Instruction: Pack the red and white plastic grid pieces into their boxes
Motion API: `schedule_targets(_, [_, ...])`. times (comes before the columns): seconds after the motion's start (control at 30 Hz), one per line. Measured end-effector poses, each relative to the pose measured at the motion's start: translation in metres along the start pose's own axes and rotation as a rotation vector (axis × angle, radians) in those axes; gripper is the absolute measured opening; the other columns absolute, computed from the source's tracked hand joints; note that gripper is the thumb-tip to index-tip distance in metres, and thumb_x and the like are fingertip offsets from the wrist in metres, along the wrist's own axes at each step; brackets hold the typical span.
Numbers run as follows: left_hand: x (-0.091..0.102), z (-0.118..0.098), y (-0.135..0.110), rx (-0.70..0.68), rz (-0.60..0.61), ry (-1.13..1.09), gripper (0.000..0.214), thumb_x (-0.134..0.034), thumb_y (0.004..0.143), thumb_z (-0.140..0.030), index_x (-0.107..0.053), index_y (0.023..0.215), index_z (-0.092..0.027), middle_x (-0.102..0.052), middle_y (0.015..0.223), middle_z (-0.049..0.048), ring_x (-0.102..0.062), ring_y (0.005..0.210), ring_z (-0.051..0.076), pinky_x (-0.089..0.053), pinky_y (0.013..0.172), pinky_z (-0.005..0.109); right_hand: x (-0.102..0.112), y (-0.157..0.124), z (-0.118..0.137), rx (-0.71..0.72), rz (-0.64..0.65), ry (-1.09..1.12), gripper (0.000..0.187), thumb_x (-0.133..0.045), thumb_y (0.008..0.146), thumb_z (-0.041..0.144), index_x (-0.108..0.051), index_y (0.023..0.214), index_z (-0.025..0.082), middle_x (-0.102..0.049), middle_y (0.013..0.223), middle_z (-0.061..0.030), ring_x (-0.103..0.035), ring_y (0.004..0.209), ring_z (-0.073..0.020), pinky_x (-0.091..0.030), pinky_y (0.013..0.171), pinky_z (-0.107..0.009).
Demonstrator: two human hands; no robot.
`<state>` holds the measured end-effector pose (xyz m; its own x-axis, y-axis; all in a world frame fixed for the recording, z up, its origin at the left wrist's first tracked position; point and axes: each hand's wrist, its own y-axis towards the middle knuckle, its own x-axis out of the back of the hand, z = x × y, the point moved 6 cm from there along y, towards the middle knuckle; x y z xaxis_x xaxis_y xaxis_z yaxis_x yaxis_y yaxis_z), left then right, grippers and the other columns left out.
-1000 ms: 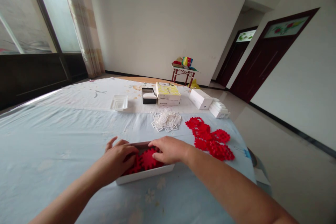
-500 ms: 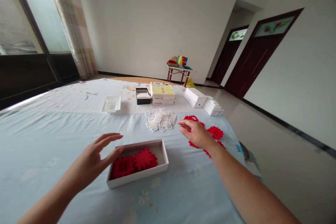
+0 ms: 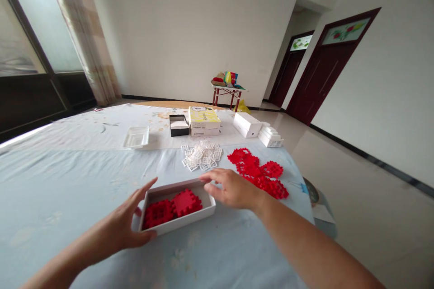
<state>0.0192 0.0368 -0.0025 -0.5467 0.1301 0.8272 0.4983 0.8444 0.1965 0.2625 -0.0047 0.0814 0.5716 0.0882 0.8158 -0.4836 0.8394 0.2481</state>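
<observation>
A shallow white box lies on the light blue cloth in front of me, with two red toothed square plates in its left and middle part. My left hand spans the box's left end, thumb against the near side and fingers along the left and far side. At the far right corner, my right hand reaches over the rim, fingers extended and thumb apart, holding no plate. Beyond it lies a spread of red toothed pieces. A heap of small white square frames sits behind the box.
Farther back stand a clear plastic tray, a black open box, a yellow and white carton and a white carton beside a stack of white trays. The table's edge curves along the right.
My right hand has come left from the red pieces to the box's right end. My left hand has lowered around its left end. The box has shifted slightly on the cloth.
</observation>
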Motion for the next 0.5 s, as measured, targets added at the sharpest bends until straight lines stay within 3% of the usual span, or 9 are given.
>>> schedule_targets(0.1, [-0.006,-0.007,0.003,0.019,0.021,-0.076,0.092,-0.063,0.065,-0.037,-0.009,0.14,-0.033,-0.049,0.126,0.0075,-0.06,0.082,0.017,-0.051,0.074,0.028,-0.029,0.024,0.011,0.009,0.089,-0.141,0.033,-0.041,0.087,0.025,-0.055,0.116,0.015,-0.061,0.113,-0.0105,-0.055,0.106,-0.0189,-0.04,0.092,-0.032])
schedule_targets(0.23, [-0.009,-0.009,0.004,0.03,-0.044,-0.076,0.091,-0.062,0.064,-0.035,-0.009,0.139,-0.035,-0.049,0.123,0.0067,-0.057,0.074,0.014,-0.051,0.073,0.029,-0.055,0.039,-0.001,-0.093,0.172,-0.262,0.034,-0.037,0.087,0.028,-0.059,0.107,0.012,-0.063,0.107,-0.0145,-0.058,0.1,-0.0218,-0.042,0.087,-0.033])
schedule_targets(0.5, [-0.01,-0.009,0.005,0.031,-0.029,-0.094,0.091,-0.061,0.064,-0.035,-0.009,0.138,-0.035,-0.05,0.118,0.0055,-0.056,0.071,0.012,-0.05,0.072,0.028,-0.056,0.04,-0.006,-0.079,0.2,-0.155,0.034,-0.034,0.086,0.022,-0.06,0.106,0.012,-0.064,0.109,-0.0127,-0.058,0.101,-0.0192,-0.041,0.087,-0.028])
